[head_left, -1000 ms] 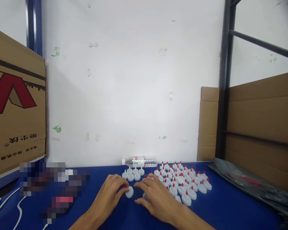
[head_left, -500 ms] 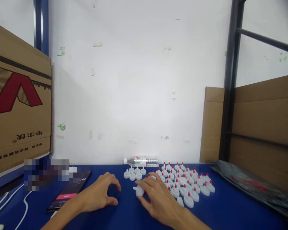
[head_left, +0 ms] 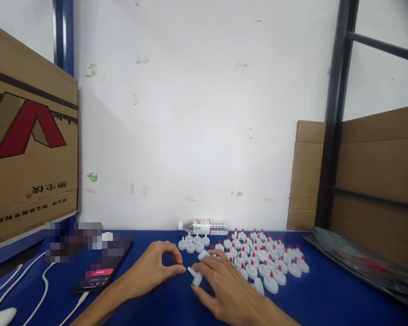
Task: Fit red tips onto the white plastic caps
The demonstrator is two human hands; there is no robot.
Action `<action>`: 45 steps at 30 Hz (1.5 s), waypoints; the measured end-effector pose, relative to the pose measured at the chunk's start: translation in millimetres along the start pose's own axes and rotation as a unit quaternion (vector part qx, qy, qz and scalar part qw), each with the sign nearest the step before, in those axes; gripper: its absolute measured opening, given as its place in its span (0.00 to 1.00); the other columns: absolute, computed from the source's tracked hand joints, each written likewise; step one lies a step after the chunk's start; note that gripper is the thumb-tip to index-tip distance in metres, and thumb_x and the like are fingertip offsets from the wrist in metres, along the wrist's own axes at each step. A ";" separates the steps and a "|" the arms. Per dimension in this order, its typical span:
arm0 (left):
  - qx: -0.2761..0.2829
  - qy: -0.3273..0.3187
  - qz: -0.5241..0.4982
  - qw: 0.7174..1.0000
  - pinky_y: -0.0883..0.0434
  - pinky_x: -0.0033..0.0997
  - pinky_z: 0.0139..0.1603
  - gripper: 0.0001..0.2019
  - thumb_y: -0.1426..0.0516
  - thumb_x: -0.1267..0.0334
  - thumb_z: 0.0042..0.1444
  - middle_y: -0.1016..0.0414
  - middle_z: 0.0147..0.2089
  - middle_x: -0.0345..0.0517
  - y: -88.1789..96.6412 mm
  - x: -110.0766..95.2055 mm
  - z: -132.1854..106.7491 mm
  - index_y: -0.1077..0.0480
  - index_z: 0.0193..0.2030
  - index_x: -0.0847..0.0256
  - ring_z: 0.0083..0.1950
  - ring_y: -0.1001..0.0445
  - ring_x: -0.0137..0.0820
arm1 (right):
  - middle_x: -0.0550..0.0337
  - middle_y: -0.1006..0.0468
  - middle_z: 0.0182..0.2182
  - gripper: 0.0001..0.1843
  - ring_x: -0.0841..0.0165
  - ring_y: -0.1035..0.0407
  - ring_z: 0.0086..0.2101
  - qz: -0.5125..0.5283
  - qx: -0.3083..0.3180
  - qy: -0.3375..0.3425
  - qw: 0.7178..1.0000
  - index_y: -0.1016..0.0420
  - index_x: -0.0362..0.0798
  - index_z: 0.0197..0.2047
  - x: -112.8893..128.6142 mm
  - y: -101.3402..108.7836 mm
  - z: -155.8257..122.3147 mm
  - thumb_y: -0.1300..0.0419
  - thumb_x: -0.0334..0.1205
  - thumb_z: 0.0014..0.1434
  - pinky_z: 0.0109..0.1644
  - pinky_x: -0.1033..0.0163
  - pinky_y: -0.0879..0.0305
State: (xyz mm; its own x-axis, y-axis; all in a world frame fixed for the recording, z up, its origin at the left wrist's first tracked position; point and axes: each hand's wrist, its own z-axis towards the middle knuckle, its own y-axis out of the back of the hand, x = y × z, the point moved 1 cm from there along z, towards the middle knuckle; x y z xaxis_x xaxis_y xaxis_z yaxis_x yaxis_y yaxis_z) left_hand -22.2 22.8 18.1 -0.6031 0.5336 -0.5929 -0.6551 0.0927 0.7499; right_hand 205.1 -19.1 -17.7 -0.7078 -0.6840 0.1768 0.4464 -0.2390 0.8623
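Note:
My right hand (head_left: 221, 280) is closed on a white nozzle cap (head_left: 196, 277), held between thumb and fingers with its spout pointing up and left. Another white cap (head_left: 202, 255) shows just beyond those fingers. My left hand (head_left: 163, 265) is in a pinch, its fingertips close to the spout; whatever they hold, if anything, cannot be made out. A small red spot (head_left: 165, 281) shows below the left hand. Right of my right hand stand many white caps with red tips (head_left: 270, 283). Several white nozzle caps without red tips (head_left: 190, 247) stand farther back.
A clear plastic bottle (head_left: 204, 226) lies against the wall at the back of the blue table (head_left: 313, 299). On the left are a phone (head_left: 104, 267), white cables (head_left: 46, 290) and a large cardboard box (head_left: 34, 172). A grey plastic bag (head_left: 357, 267) lies at the right.
My left hand has moved right, toward the held nozzle cap, and its thumb and finger have closed into a pinch. The cap in my right hand has tilted. The view has shifted slightly.

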 end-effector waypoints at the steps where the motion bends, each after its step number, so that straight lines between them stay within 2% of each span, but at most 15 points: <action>1: -0.010 -0.007 -0.017 1.000 0.30 0.33 0.49 0.08 0.37 0.55 0.54 0.21 0.38 0.39 -1.0 -4.2 1.6 0.23 0.32 0.57 0.43 0.23 0.37 | 0.55 0.21 0.47 0.19 0.61 0.28 0.50 -0.001 0.000 0.002 1.000 0.27 0.52 0.58 1.1 0.5 0.3 0.41 0.44 0.66 0.69 0.52 0.49; 4: -0.025 -0.016 -0.065 0.997 0.31 0.30 0.46 0.07 0.34 0.58 0.51 0.21 0.32 0.38 -5.8 -10.3 4.9 0.23 0.29 0.58 0.39 0.24 0.35 | 0.57 0.22 0.45 0.17 0.62 0.28 0.48 0.000 -0.004 0.011 1.000 0.27 0.53 0.56 3.8 1.4 1.3 0.41 0.45 0.66 0.68 0.52 0.47; 10: -0.016 -0.003 -0.128 0.992 0.31 0.28 0.37 0.07 0.33 0.59 0.47 0.27 0.34 0.40 -16.4 -5.3 2.9 0.20 0.29 0.59 0.37 0.27 0.34 | 0.58 0.22 0.44 0.15 0.61 0.30 0.49 -0.003 -0.002 0.027 1.000 0.26 0.53 0.53 3.2 -0.1 0.3 0.42 0.46 0.66 0.65 0.55 0.43; 17: -0.013 -0.015 -0.197 0.980 0.34 0.29 0.40 0.11 0.29 0.57 0.45 0.26 0.28 0.39 -25.3 3.0 6.3 0.22 0.27 0.62 0.34 0.29 0.32 | 0.60 0.22 0.45 0.11 0.65 0.28 0.48 -0.006 0.002 0.058 0.998 0.29 0.53 0.52 2.7 -0.3 -0.2 0.43 0.44 0.68 0.71 0.52 0.56; 21: 0.031 -0.030 -0.339 0.940 0.34 0.27 0.37 0.24 0.27 0.48 0.41 0.25 0.31 0.39 -34.9 15.2 10.7 0.24 0.38 0.64 0.34 0.30 0.29 | 0.61 0.20 0.46 0.10 0.66 0.28 0.47 -0.014 -0.035 0.098 0.994 0.29 0.53 0.53 1.8 1.9 2.1 0.43 0.43 0.69 0.70 0.52 0.55; 24: 0.066 -0.022 -0.405 0.912 0.32 0.26 0.34 0.31 0.29 0.42 0.44 0.26 0.35 0.42 -39.0 17.4 9.5 0.24 0.45 0.66 0.34 0.30 0.29 | 0.59 0.18 0.44 0.12 0.64 0.28 0.46 -0.027 -0.089 0.149 0.984 0.28 0.51 0.53 5.2 5.4 3.5 0.42 0.44 0.69 0.68 0.52 0.50; 26: 0.086 -0.009 -0.440 0.894 0.32 0.25 0.31 0.32 0.30 0.42 0.46 0.25 0.38 0.46 -39.4 13.7 6.5 0.23 0.49 0.66 0.33 0.30 0.29 | 0.58 0.18 0.44 0.14 0.63 0.29 0.48 -0.037 -0.117 0.174 0.977 0.29 0.50 0.55 9.5 7.3 3.8 0.42 0.44 0.69 0.67 0.51 0.48; 29: 0.127 0.007 -0.483 0.866 0.29 0.26 0.34 0.30 0.29 0.45 0.48 0.23 0.43 0.51 -38.5 3.3 0.6 0.22 0.50 0.66 0.36 0.27 0.31 | 0.59 0.17 0.46 0.13 0.64 0.29 0.50 -0.042 -0.153 0.192 0.968 0.29 0.50 0.55 14.1 7.4 3.8 0.42 0.38 0.68 0.68 0.52 0.49; 32: 0.175 0.016 -0.500 0.848 0.27 0.26 0.32 0.26 0.31 0.46 0.50 0.23 0.33 0.49 -36.0 -7.1 -3.9 0.20 0.45 0.69 0.31 0.27 0.29 | 0.59 0.16 0.46 0.14 0.64 0.28 0.48 -0.061 -0.186 0.210 0.958 0.29 0.49 0.55 13.9 4.0 3.9 0.40 0.37 0.66 0.67 0.51 0.45; 34: 0.182 0.010 -0.498 0.848 0.27 0.24 0.30 0.25 0.31 0.47 0.51 0.24 0.31 0.48 -32.0 -12.1 -5.4 0.19 0.43 0.70 0.28 0.28 0.27 | 0.57 0.16 0.47 0.16 0.63 0.27 0.47 -0.090 -0.197 0.219 0.951 0.29 0.48 0.56 12.3 1.4 4.7 0.40 0.37 0.66 0.66 0.51 0.43; 36: 0.181 0.000 -0.492 0.852 0.27 0.23 0.30 0.24 0.30 0.48 0.51 0.23 0.32 0.48 -26.7 -15.6 -6.1 0.19 0.45 0.69 0.30 0.27 0.27 | 0.55 0.17 0.48 0.16 0.63 0.27 0.49 -0.117 -0.205 0.221 0.946 0.29 0.47 0.57 11.1 0.2 6.0 0.41 0.36 0.66 0.66 0.50 0.43; 40: 0.199 -0.020 -0.471 0.859 0.28 0.21 0.30 0.26 0.28 0.48 0.48 0.21 0.35 0.51 -18.5 -18.7 -6.8 0.20 0.45 0.69 0.34 0.24 0.31 | 0.59 0.17 0.49 0.15 0.66 0.29 0.51 -0.157 -0.254 0.266 0.916 0.27 0.46 0.57 12.4 3.1 8.1 0.46 0.32 0.69 0.70 0.52 0.51; 42: 0.205 -0.026 -0.461 0.863 0.27 0.21 0.30 0.27 0.28 0.47 0.46 0.20 0.35 0.51 -18.1 -18.3 -7.0 0.20 0.45 0.69 0.34 0.24 0.31 | 0.60 0.16 0.48 0.15 0.68 0.29 0.50 -0.170 -0.278 0.283 0.902 0.26 0.45 0.56 13.5 5.7 8.5 0.48 0.31 0.70 0.71 0.53 0.53; 45: 0.190 -0.036 -0.448 0.873 0.25 0.23 0.30 0.28 0.28 0.47 0.46 0.21 0.35 0.50 -20.5 -17.3 -6.8 0.20 0.46 0.68 0.33 0.24 0.31 | 0.61 0.17 0.48 0.17 0.68 0.30 0.51 -0.186 -0.280 0.280 0.899 0.26 0.47 0.55 14.0 8.2 8.5 0.52 0.31 0.72 0.70 0.54 0.51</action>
State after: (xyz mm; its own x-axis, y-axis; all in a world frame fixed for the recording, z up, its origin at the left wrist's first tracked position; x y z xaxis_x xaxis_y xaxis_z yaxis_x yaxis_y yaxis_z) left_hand -1.4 6.0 11.0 0.1127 0.1550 -0.9815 -0.6430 0.7644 0.0469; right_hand 194.2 -24.7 -4.1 -0.5474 -0.6881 -0.4764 0.5532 -0.7246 0.4110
